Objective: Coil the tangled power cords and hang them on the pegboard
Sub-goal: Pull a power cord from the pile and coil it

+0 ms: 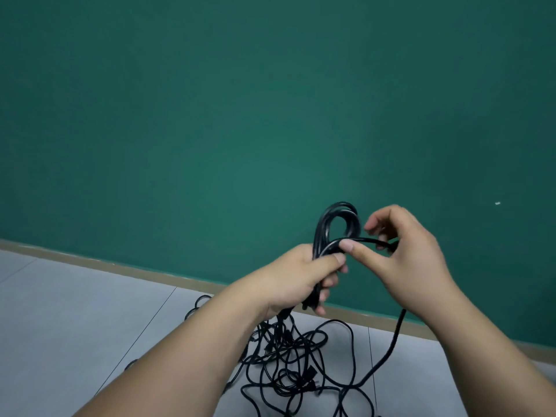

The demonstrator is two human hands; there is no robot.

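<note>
left hand (pixel 304 278) grips cord coil (pixel 337 227) | right hand (pixel 403 260) pinches strand | tangle (pixel 298 365) on floor (pixel 90 311)

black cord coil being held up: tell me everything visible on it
The coil is black, smooth, rubbery-looking cord in several narrow upright loops, raised before the green wall. The left hand grips its lower part; the right hand pinches one strand crossing its middle. That strand trails down to the tangled pile on the floor.

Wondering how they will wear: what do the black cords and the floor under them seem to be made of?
cords: probably a rubber or PVC jacket, black and slightly glossy; light glints along the bent loops, which flex easily. floor: pale grey tile, likely ceramic, satin finish; thin straight joint lines cross it.
</note>
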